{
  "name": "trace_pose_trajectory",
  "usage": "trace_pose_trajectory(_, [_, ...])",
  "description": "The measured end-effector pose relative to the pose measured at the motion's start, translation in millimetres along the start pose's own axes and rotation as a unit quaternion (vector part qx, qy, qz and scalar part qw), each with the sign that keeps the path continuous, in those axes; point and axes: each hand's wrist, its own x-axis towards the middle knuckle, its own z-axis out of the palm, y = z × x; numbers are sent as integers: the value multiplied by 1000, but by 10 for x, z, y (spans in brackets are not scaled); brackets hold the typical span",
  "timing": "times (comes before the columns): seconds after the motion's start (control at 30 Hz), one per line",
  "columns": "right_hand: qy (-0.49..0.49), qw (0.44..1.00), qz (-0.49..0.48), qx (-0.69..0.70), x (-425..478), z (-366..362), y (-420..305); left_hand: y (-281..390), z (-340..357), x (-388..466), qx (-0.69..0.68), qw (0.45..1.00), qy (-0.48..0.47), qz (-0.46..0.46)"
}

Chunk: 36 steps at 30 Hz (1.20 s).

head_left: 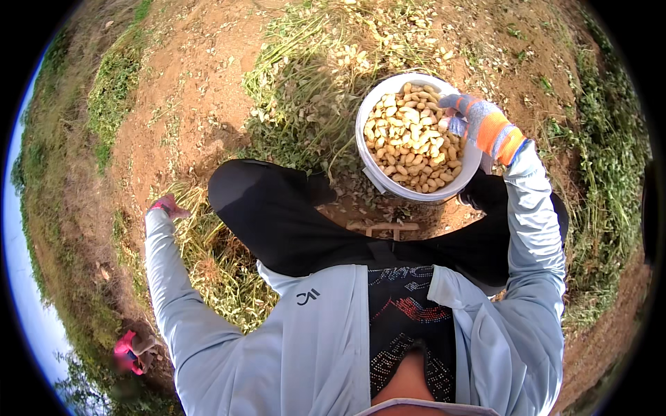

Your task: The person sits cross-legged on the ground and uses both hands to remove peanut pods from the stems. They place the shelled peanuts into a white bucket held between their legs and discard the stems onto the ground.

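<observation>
A white plastic bucket [368,169] stands in front of me between my knees, nearly full of unshelled peanuts [411,135]. My right hand [476,122], in a grey, orange and blue striped knit glove, is over the bucket's right rim with its bent fingers above the peanuts. Whether a peanut is between those fingers cannot be made out. Out to the left, my left hand [169,206] wears a reddish-pink glove and is at a heap of pulled peanut plants [208,270]. The picture is too small there to show what its fingers do.
More peanut plants [302,88] lie beyond the bucket, with loose pods [351,57] among them. A small wooden stool [390,227] shows beneath me. Another person [132,351] in pink is far off at lower left. Green plants [609,171] line the right side.
</observation>
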Motion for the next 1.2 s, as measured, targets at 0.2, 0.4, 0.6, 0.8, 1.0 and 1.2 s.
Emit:
trace_pose_trajectory(0.2, [4, 999, -48, -8, -95, -19, -264, 1004, -884, 288, -108, 991, 69, 49])
trace_pose_trajectory(0.4, [1, 998, -62, 8, 32, 35, -146, 2578, -1692, 441, -242, 895, 235, 293])
trace_pose_trajectory(0.6, [-5, 999, -52, 6, 27, 89, -169, 3856, -1991, 460, -201, 934, 191, 224])
trace_pose_trajectory(0.8, [-30, 996, -53, -63, 87, 59, -255, 4474, -1867, 647, -344, 909, 202, 123])
trace_pose_trajectory(1.0, [-38, 993, -40, -103, 118, 30, -302, 4110, -1840, 1123, -371, 888, 186, 198])
trace_pose_trajectory(1.2, [-43, 995, -44, -73, 120, 53, -345, 2473, -2027, 1933, -492, 754, 215, 379])
